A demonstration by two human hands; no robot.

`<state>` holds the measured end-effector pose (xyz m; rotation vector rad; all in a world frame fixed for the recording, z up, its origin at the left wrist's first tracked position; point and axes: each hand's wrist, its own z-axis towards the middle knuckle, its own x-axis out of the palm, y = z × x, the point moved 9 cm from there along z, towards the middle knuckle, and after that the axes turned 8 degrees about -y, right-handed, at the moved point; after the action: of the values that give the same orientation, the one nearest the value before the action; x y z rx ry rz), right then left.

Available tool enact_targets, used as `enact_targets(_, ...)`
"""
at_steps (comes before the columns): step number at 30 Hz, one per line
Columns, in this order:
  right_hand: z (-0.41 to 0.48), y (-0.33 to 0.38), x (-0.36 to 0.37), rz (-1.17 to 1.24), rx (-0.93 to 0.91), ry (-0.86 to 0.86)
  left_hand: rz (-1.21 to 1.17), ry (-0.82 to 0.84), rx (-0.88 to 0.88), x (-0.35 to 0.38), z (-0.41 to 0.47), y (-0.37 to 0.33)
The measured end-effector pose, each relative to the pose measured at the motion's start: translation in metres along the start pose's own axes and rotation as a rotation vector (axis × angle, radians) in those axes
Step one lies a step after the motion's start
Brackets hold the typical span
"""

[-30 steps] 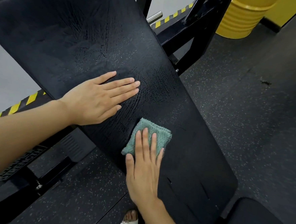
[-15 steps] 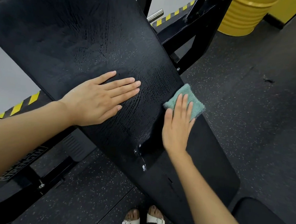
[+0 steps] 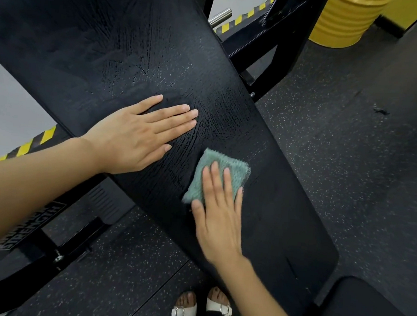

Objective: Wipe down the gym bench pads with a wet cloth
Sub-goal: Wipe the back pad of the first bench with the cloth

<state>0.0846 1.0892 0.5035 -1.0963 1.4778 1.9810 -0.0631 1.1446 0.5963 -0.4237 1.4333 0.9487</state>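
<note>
We see the right hand (image 3: 219,222) lying flat on a folded teal cloth (image 3: 238,168), with straight fingers that press it down on the black padded surface (image 3: 126,41) of the bench. This grip is released. It does not clench the cloth, it only pushes on it, and the cloth shows ahead of the fingertips and on the thumb side. The left hand (image 3: 135,138) is also a released grip. Its palm and straight fingers rest on the same surface, on the thumb side of the right grip and a little ahead of it, near the cloth but apart from it. We judge that it only steadies the body.

The long axis of the surface runs from far ahead of both grips down past the wrist of the right hand, towards the seat pad (image 3: 369,314). Ahead of the cloth and around the left fingertips we see fine wet streaks. On the little-finger side of the right grip and behind its wrist the surface looks matte and dry, though we cannot be sure.

So we judge that the wiping is about half done on this pad. The part that remains lies behind and beside the right grip, and this hand is the nearer one. The next strokes should probably draw the cloth back along the long axis to the lower end, and the seat pad appears untouched.
</note>
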Motion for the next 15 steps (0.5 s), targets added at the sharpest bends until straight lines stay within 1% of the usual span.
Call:
enact_targets(3,0.042,-0.013,-0.012,-0.027,0.078,-0.048,-0.005,0.0,0.0,0.0,0.001,0.0)
enact_targets(5,0.065,-0.017,-0.018,-0.002,0.137,-0.082,-0.004,-0.003,-0.001,0.0,0.001,0.0)
enact_targets(8,0.073,-0.011,-0.019,0.059,0.208,-0.116,-0.006,-0.006,0.0,0.0,0.0,0.0)
enact_targets(11,0.048,0.011,-0.012,0.064,0.185,-0.098,-0.007,-0.012,0.006,-0.001,0.001,-0.001)
enact_targets(15,-0.023,0.052,0.014,0.077,0.115,-0.003,-0.004,-0.011,0.006,0.001,0.001,-0.001)
